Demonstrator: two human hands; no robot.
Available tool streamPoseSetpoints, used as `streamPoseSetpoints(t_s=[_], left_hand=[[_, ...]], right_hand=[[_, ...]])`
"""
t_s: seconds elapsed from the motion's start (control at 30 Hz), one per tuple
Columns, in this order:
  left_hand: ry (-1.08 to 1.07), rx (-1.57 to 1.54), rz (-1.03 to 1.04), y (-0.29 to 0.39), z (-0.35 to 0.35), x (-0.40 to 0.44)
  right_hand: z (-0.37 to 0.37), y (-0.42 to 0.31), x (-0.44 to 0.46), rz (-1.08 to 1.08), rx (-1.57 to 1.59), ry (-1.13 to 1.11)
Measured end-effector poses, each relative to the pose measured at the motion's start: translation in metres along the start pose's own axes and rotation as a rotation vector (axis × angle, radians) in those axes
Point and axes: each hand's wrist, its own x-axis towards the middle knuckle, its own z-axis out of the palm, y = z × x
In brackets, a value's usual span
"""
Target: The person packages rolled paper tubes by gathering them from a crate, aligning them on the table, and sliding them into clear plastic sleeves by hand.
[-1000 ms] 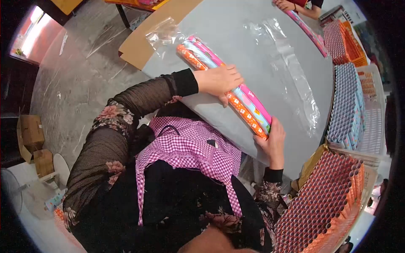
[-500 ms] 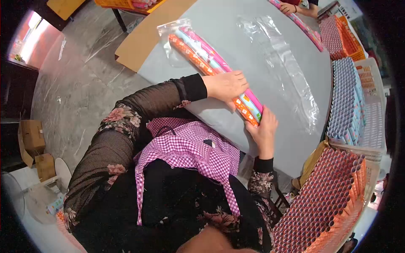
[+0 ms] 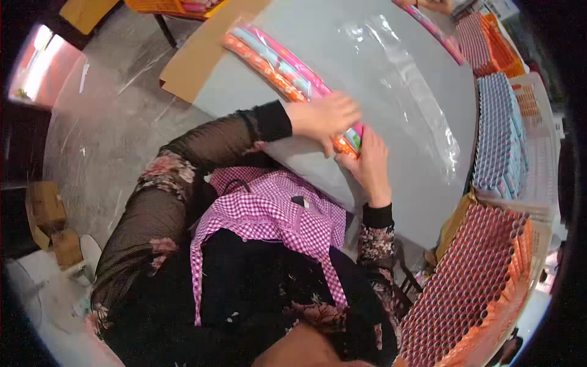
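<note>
Grey table (image 3: 428,205): in front of person. Orange tube stack (image 3: 465,287): beside table, at right. Clear plastic film (image 3: 408,88): flat on table, right of roll bundle (image 3: 276,63). Roll bundle — orange, light blue, pink, side by side: diagonal over table. Left hand (image 3: 323,116): blurred, laid across bundle, fingers extended; grip cannot be told. Right hand (image 3: 370,160): partly curled, thumb and fingers holding bundle's near end.

Grey streaked floor (image 3: 122,128); grey tabletop (image 3: 422,202); bright light (image 3: 41,64) upper left, perhaps from doorway.
</note>
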Motion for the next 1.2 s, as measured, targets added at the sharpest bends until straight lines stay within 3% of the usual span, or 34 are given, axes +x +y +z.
streamPoseSetpoints(t_s=[0.07,0.1,0.2,0.27,0.33,0.37,0.43,0.77,1.0,1.2], left_hand=[[0.063,0.072,0.038,-0.016,0.003,-0.015],[-0.111,0.083,-0.075,-0.015,-0.012,-0.016],[-0.076,0.145,-0.063,-0.039,-0.003,-0.034],[-0.074,0.15,-0.045,-0.041,-0.007,-0.033],[-0.119,0.124,-0.07,-0.042,-0.008,-0.03],[-0.13,0.076,-0.057,-0.041,-0.009,-0.028],[-0.114,0.081,-0.042,-0.039,-0.004,-0.024],[-0.074,0.024,0.001,-0.009,0.018,-0.002],[-0.034,0.035,0.034,0.0,0.029,0.008],[0.018,-0.006,0.03,0.004,0.034,0.014]], right_hand=[[-0.011,0.005,-0.009,-0.155,0.044,0.057],[-0.015,0.012,-0.014,-0.121,0.07,0.013],[-0.02,0.03,-0.038,0.095,0.29,-0.019],[-0.006,0.048,-0.067,0.133,0.326,0.085],[-0.006,0.044,-0.082,0.449,1.003,0.058],[-0.008,0.038,-0.083,0.433,1.017,0.05],[-0.016,0.025,-0.084,0.456,1.366,0.076],[-0.032,0.021,-0.08,0.42,1.6,0.024],[-0.026,0.011,-0.056,0.432,1.582,-0.083],[-0.02,-0.004,-0.035,0.371,1.634,-0.046]])
